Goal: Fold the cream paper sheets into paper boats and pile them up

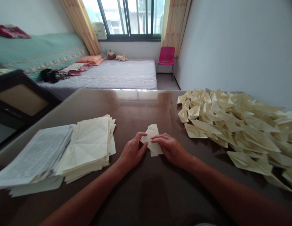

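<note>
A small folded piece of cream paper (pixel 153 129) lies on the dark table in front of me, its lower edge angled. My left hand (pixel 134 149) grips its left corner, with the thumb below and the index finger above. From the other side, my right hand (pixel 171 147) holds it, fingers laid across the middle of the sheet and pressing it down. The undersides of my right fingers and part of the folds are hidden.
On the left sit a stack of creased lined sheets (pixel 89 141) and a stack of printed pages (pixel 39 153). A large heap of folded paper boats (pixel 230 119) covers the table's right side. Beyond the glossy brown table (pixel 136 110) are a bed (pixel 131 73) and pink chair (pixel 167 56).
</note>
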Demonstrator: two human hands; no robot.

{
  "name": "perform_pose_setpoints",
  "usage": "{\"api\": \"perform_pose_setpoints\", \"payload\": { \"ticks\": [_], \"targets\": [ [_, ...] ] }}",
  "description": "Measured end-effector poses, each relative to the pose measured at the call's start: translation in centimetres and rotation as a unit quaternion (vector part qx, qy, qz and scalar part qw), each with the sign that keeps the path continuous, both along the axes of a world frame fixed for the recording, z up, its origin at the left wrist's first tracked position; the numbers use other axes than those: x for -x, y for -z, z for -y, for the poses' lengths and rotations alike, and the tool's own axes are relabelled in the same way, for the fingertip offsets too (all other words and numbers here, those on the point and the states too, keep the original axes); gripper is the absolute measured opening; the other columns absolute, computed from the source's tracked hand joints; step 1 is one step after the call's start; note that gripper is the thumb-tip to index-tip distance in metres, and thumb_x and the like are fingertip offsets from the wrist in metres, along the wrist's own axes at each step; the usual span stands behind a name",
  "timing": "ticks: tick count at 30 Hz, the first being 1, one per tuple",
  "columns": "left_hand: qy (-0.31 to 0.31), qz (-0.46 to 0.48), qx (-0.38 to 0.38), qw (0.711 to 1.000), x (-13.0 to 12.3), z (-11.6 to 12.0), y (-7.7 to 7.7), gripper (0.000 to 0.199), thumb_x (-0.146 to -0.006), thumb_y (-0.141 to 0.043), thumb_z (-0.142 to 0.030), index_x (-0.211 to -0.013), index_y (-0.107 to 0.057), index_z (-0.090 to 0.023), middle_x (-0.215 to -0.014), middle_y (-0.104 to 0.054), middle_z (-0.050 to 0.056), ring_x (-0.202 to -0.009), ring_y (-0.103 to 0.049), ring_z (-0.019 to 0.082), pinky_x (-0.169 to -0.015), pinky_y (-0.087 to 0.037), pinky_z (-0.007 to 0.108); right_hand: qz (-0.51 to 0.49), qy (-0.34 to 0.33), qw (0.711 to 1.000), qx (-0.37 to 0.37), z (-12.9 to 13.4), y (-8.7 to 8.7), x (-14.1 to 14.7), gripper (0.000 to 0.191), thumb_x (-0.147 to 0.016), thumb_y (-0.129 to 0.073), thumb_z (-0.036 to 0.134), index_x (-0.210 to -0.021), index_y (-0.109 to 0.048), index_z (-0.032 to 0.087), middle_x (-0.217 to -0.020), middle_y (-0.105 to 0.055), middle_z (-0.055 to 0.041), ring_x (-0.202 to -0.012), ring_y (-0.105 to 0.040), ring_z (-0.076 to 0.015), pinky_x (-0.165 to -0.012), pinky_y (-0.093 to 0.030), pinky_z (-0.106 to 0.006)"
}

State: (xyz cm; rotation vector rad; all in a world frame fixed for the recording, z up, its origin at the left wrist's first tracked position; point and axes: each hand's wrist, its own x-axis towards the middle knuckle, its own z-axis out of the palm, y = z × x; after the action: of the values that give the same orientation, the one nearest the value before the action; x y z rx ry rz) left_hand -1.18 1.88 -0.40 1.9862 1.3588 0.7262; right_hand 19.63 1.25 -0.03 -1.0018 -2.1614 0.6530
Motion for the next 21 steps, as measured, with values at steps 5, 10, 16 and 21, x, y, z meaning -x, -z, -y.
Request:
{"api": "perform_pose_setpoints", "payload": {
  "ticks": [5, 10, 16, 21],
  "targets": [
    [0.059, -0.006, 0.007, 0.998, 0.7, -0.3, -0.8, 0.018, -0.088, -0.043, -0.020, -0.103, -0.054, -0.018, -0.064, -0.052, -0.005, -0.053, -0.047, 0.009, -0.053, -0.037, 0.020, -0.038, 0.094, 0.994, -0.050, -1.1, -1.5, -1.4, 0.052, -0.083, -0.040, 0.002, -0.129, -0.052, 0.025, -0.129, -0.057, -0.0063, -0.121, -0.048, -0.0209, -0.105, -0.037, -0.043],
    [0.185, -0.088, -0.121, 0.971, 1.3, 0.0, -2.1, 0.024, -0.084, -0.042, -0.013, -0.102, -0.056, -0.019, -0.084, -0.058, 0.001, -0.064, -0.050, 0.010, -0.061, -0.041, 0.021, -0.012, 0.014, 0.999, 0.043, -1.5, -1.8, -2.0, 0.052, -0.080, -0.066, 0.028, -0.129, -0.050, 0.024, -0.123, -0.058, -0.0086, -0.114, -0.053, -0.0230, -0.098, -0.044, -0.041],
    [0.230, -0.189, -0.253, 0.921, 1.6, 0.7, -2.4, 0.024, -0.082, -0.044, -0.013, -0.101, -0.058, -0.019, -0.085, -0.059, 0.005, -0.081, -0.054, 0.016, -0.069, -0.046, 0.026, -0.061, 0.076, 0.989, 0.112, -1.6, -0.3, -1.9, 0.053, -0.067, -0.077, 0.037, -0.111, -0.051, 0.023, -0.109, -0.056, -0.0062, -0.087, -0.060, -0.0172, -0.072, -0.053, -0.031],
    [0.242, -0.198, -0.269, 0.911, 1.5, 1.0, -2.2, 0.022, -0.084, -0.044, -0.013, -0.100, -0.059, -0.018, -0.085, -0.059, 0.005, -0.082, -0.056, 0.016, -0.068, -0.048, 0.026, -0.109, 0.047, 0.968, 0.221, -1.4, -0.6, -1.8, 0.053, -0.070, -0.075, 0.037, -0.112, -0.046, 0.022, -0.091, -0.061, -0.0013, -0.079, -0.060, -0.0145, -0.068, -0.051, -0.027]
  ]
}}
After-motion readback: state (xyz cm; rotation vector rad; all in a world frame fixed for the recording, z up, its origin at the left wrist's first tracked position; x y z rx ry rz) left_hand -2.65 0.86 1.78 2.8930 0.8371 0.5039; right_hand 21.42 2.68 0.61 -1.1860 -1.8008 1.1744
